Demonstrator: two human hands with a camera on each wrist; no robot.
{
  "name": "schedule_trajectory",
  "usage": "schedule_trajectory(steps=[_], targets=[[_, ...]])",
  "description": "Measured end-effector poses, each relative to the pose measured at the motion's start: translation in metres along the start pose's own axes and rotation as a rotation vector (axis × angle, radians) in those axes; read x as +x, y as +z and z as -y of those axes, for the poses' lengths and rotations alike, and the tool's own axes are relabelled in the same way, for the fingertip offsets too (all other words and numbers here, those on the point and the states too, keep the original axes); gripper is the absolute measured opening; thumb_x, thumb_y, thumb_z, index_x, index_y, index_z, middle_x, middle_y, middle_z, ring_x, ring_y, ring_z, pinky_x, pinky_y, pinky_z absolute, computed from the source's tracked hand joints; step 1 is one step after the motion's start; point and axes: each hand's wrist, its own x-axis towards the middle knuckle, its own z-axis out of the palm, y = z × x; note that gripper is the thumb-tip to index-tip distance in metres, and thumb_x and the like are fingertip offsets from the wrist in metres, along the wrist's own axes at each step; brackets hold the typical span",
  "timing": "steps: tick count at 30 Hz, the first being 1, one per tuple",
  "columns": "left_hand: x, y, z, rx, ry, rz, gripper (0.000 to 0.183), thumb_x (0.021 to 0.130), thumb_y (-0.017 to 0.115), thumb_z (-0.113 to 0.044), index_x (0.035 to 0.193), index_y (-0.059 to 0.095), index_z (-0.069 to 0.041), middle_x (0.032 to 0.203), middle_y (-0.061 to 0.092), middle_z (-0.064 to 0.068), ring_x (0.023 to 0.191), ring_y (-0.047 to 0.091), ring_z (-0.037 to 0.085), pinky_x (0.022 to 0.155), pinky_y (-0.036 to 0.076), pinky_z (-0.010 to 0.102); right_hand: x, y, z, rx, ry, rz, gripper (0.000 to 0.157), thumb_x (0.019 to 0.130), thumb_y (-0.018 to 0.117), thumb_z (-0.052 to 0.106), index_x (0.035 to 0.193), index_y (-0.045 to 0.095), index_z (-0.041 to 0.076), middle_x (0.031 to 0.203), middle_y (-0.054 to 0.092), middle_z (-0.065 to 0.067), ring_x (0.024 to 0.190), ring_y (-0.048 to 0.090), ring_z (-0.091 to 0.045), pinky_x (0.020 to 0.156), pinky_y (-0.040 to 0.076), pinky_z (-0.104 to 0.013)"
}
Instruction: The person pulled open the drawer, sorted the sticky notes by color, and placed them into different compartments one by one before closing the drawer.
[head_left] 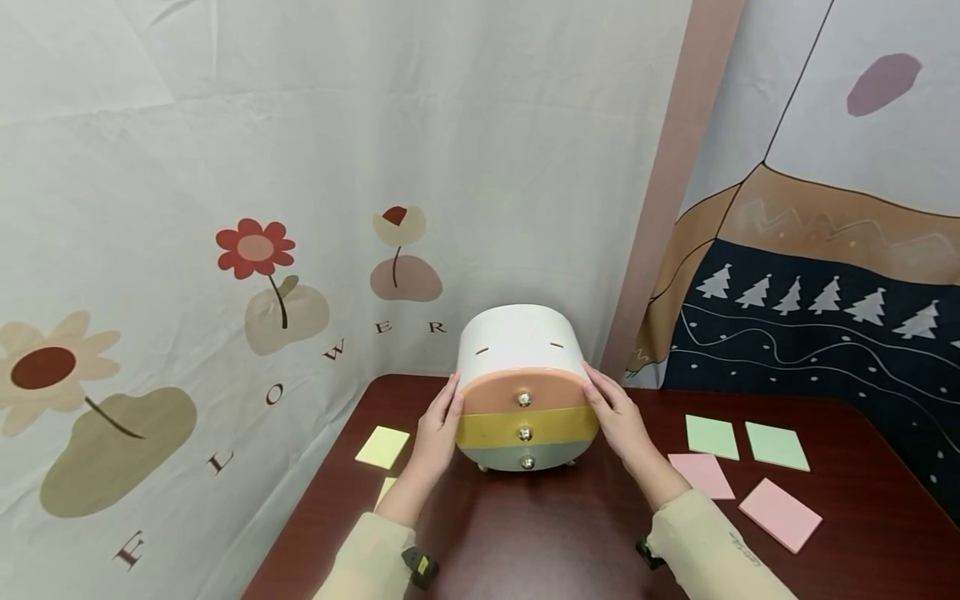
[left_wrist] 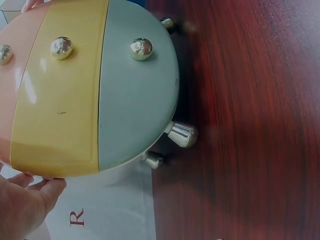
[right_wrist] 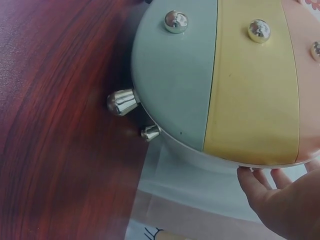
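A small oval drawer cabinet (head_left: 517, 342) stands near the back of the table, with a white body and three stacked drawer fronts. The top front is peach (head_left: 491, 392), the middle one yellow (left_wrist: 60, 100), the bottom one grey-green (right_wrist: 175, 75), each with a shiny round knob. My left hand (head_left: 435, 432) holds the cabinet's left side, thumb at the front edge. On the opposite side my right hand (head_left: 621, 419) holds it likewise, fingertips against the white wall. Short metal feet (left_wrist: 183, 134) show under the body in both wrist views. All three drawers sit closed.
Yellow sticky-note pads (head_left: 382, 447) lie at the left, one partly hidden by my left forearm. Green pads (head_left: 712, 437) and pink pads (head_left: 780, 515) lie at the right on the dark red table (head_left: 525, 533). A printed curtain (head_left: 525, 167) hangs close behind the table.
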Motion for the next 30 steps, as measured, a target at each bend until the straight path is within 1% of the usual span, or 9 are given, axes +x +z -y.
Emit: schedule_trajectory(steps=[5,9,12,16,18,20,22,27,30], targets=[[0.002,0.005,-0.001,-0.011,0.013,0.005,0.045,0.101,0.042,-0.038,0.145,0.041,-0.026,0.150,0.037,0.000,0.139,0.034,0.025,0.111,0.029,0.049,-0.002,-0.004,-0.001,-0.013,-0.002,-0.015,0.052,0.097,0.045,0.048,0.145,0.041,0.026,0.151,0.035,-0.008,0.139,0.031,-0.032,0.109,0.030,-0.053],[0.003,0.009,-0.002,-0.014,0.022,0.012,0.046,0.101,0.041,-0.039,0.145,0.041,-0.027,0.150,0.037,0.001,0.138,0.035,0.026,0.110,0.030,0.050,-0.003,-0.007,-0.001,-0.012,-0.007,-0.030,0.052,0.098,0.045,0.046,0.145,0.042,0.025,0.150,0.036,-0.008,0.139,0.031,-0.031,0.110,0.029,-0.052],[0.004,0.011,-0.002,-0.019,0.019,0.016,0.045,0.101,0.041,-0.040,0.145,0.041,-0.029,0.150,0.038,0.000,0.138,0.035,0.025,0.111,0.030,0.048,-0.005,-0.009,-0.002,-0.012,-0.009,-0.038,0.052,0.098,0.045,0.046,0.144,0.042,0.024,0.150,0.037,-0.008,0.140,0.030,-0.031,0.110,0.029,-0.051],[0.004,0.013,-0.002,-0.020,0.022,0.025,0.045,0.101,0.041,-0.040,0.144,0.041,-0.029,0.150,0.038,0.001,0.138,0.035,0.023,0.111,0.030,0.047,-0.008,-0.011,-0.003,-0.017,0.000,-0.047,0.053,0.097,0.045,0.048,0.145,0.042,0.026,0.150,0.036,-0.007,0.140,0.029,-0.030,0.110,0.029,-0.052],[0.004,0.015,-0.003,-0.014,0.028,0.033,0.045,0.101,0.040,-0.040,0.145,0.040,-0.028,0.150,0.037,0.002,0.138,0.035,0.025,0.111,0.030,0.048,-0.009,-0.012,-0.003,-0.015,-0.004,-0.053,0.052,0.097,0.045,0.047,0.145,0.041,0.026,0.151,0.036,-0.007,0.141,0.029,-0.030,0.110,0.029,-0.052],[0.004,0.016,-0.003,-0.015,0.026,0.040,0.046,0.101,0.040,-0.040,0.145,0.039,-0.028,0.151,0.037,0.002,0.139,0.034,0.025,0.111,0.030,0.049,-0.010,-0.013,-0.004,-0.010,-0.014,-0.060,0.051,0.098,0.045,0.046,0.144,0.042,0.026,0.150,0.037,-0.006,0.141,0.029,-0.029,0.111,0.028,-0.052],[0.004,0.017,-0.004,-0.015,0.012,0.046,0.046,0.101,0.040,-0.041,0.145,0.039,-0.030,0.151,0.036,0.000,0.139,0.033,0.024,0.111,0.029,0.049,-0.011,-0.014,-0.004,-0.008,-0.028,-0.067,0.050,0.098,0.046,0.044,0.144,0.043,0.025,0.150,0.037,-0.007,0.141,0.029,-0.028,0.111,0.028,-0.051],[0.005,0.020,-0.006,-0.010,0.002,0.055,0.046,0.101,0.040,-0.042,0.145,0.038,-0.032,0.152,0.035,-0.003,0.140,0.032,0.024,0.111,0.029,0.050,-0.012,-0.017,-0.006,-0.018,-0.027,-0.076,0.052,0.097,0.045,0.048,0.144,0.042,0.026,0.151,0.035,-0.006,0.140,0.029,-0.028,0.110,0.029,-0.052],[0.005,0.022,-0.006,-0.010,0.012,0.052,0.045,0.101,0.040,-0.042,0.145,0.038,-0.032,0.151,0.035,-0.002,0.139,0.033,0.026,0.110,0.029,0.050,-0.013,-0.019,-0.008,-0.020,-0.021,-0.078,0.053,0.097,0.045,0.049,0.144,0.042,0.027,0.151,0.035,-0.005,0.140,0.029,-0.029,0.109,0.031,-0.052]])
